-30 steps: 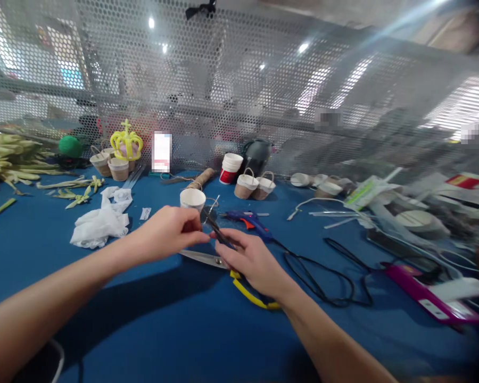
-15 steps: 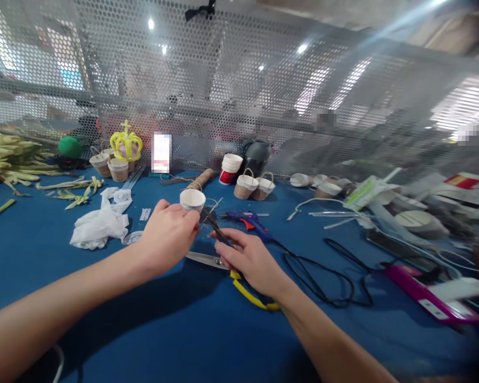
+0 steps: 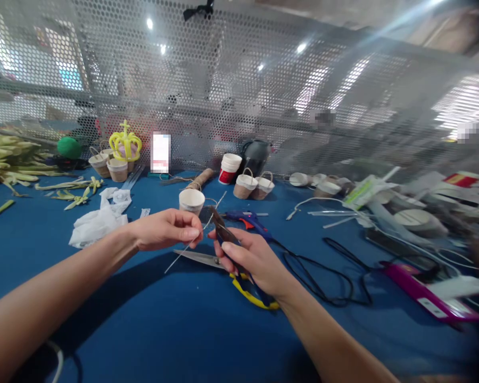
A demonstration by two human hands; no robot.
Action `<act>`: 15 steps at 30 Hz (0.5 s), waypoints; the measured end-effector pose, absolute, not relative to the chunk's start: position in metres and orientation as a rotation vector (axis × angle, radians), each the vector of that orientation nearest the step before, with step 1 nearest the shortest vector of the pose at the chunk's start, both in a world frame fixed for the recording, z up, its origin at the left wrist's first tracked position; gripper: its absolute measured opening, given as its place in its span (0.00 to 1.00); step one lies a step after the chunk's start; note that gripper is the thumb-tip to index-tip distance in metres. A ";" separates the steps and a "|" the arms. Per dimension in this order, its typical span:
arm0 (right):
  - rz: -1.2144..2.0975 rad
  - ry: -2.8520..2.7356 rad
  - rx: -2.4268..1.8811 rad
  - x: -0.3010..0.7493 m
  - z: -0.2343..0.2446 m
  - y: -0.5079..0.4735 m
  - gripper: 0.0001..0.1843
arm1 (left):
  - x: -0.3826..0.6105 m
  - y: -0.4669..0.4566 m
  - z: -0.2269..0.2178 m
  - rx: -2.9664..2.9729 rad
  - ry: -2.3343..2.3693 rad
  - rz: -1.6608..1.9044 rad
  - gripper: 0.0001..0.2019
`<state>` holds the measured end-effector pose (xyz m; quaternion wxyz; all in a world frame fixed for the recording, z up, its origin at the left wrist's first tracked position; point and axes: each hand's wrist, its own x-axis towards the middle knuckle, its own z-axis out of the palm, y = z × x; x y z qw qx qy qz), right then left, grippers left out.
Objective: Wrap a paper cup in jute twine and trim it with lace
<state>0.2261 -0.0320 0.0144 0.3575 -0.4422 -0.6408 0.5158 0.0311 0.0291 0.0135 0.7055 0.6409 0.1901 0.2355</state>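
My left hand (image 3: pixel 167 230) pinches a thin, pale wire (image 3: pixel 179 255) that slants from lower left to upper right. In my right hand (image 3: pixel 251 258) is a pair of pliers (image 3: pixel 223 231) with dark jaws and dark blue handles; the jaws are close to the wire's upper part, and whether they grip it I cannot tell. Scissors (image 3: pixel 201 258) with yellow-and-dark handles lie on the blue table below both hands. Just beyond my left hand stands a white-lined cup (image 3: pixel 191 201). A blue glue gun (image 3: pixel 247 219) lies behind the pliers.
Small handled baskets (image 3: pixel 245 186) and a red-and-white cup (image 3: pixel 229 169) stand farther back. White lace fabric (image 3: pixel 98 226) lies at left. A black cord (image 3: pixel 327 292) loops toward a purple power strip (image 3: pixel 427 292) at right. Perforated metal panel (image 3: pixel 239 80) closes off the back.
My left hand has come down and away from the cup's rim, and the wire now shows across its fingers. The pliers stay in my right hand, their jaws turned more upright.
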 end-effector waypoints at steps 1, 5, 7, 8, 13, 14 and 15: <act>1.318 -1.646 -1.154 0.225 0.014 -0.032 0.17 | 0.033 0.026 0.016 1.492 0.483 0.538 0.10; 1.148 -1.645 -1.262 0.221 0.011 -0.033 0.17 | 0.044 0.009 0.026 2.074 1.043 0.704 0.08; 1.047 -1.675 -1.291 0.220 0.009 -0.032 0.16 | 0.049 0.001 0.028 2.411 1.289 0.823 0.06; 1.013 -1.693 -1.297 0.220 0.008 -0.032 0.16 | 0.050 -0.001 0.028 2.488 1.333 0.836 0.06; 0.967 -1.806 -1.284 0.223 0.006 -0.030 0.17 | 0.044 0.006 0.028 2.256 1.193 0.777 0.05; 0.958 -1.838 -1.283 0.223 0.007 -0.030 0.16 | 0.042 0.008 0.028 2.205 1.170 0.775 0.05; 0.946 -1.868 -1.284 0.223 0.007 -0.030 0.16 | 0.041 0.010 0.028 2.168 1.154 0.775 0.05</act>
